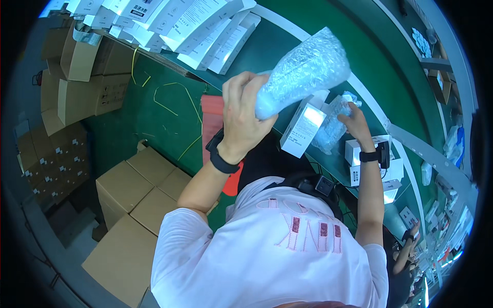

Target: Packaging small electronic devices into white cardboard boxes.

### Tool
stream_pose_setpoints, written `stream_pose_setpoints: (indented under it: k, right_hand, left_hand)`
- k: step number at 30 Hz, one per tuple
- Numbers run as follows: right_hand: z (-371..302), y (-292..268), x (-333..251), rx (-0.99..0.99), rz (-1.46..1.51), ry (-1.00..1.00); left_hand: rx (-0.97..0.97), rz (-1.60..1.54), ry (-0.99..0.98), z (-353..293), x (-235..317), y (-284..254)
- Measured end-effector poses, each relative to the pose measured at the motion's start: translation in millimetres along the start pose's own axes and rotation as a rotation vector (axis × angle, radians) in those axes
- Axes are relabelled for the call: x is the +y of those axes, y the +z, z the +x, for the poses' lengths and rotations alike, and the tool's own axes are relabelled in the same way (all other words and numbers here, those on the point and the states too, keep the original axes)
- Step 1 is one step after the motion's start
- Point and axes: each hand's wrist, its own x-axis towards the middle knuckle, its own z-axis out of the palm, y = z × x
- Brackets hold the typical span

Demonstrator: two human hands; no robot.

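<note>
My left hand [241, 113] is closed round the narrow end of a bubble-wrapped bundle [308, 69], raised above the bench and widening toward the far right. The wrapping hides what is inside. My right hand [358, 124] grips the upper edge of a second bubble-wrapped bundle [328, 131] lying on the green bench, thumb and fingers pressed on the plastic. Between the two hands stands a white carton [304, 131] with small print on its side and a flap raised at its far end.
White cartons [205, 31] crowd the bench at the far left. More white boxes [377, 159] sit by my right forearm. Brown cardboard boxes [149, 179] stand at my left. Beyond the bench edge runs a green surface [359, 41]. Another person's arm [405, 251] shows at lower right.
</note>
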Motion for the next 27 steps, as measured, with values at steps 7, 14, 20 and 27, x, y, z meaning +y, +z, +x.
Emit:
stream_pose_setpoints:
  k: [7,14,20,27]
  right_hand:
    - [-13,5,14,0.025,0.004,-0.143]
    - [-58,24,31,0.331,0.317,-0.281]
    - [-103,24,4,0.539,0.526,-0.329]
    - [-133,-33,16,0.639,0.921,-0.212]
  left_hand:
    - [0.109,-0.071,0.072,-1,10,-6]
    - [-0.017,-0.004,-0.154,-3,-51,51]
    - [-0.106,0.166,-0.433,-19,-143,104]
    - [-0.193,-0.02,-0.251,-30,1,116]
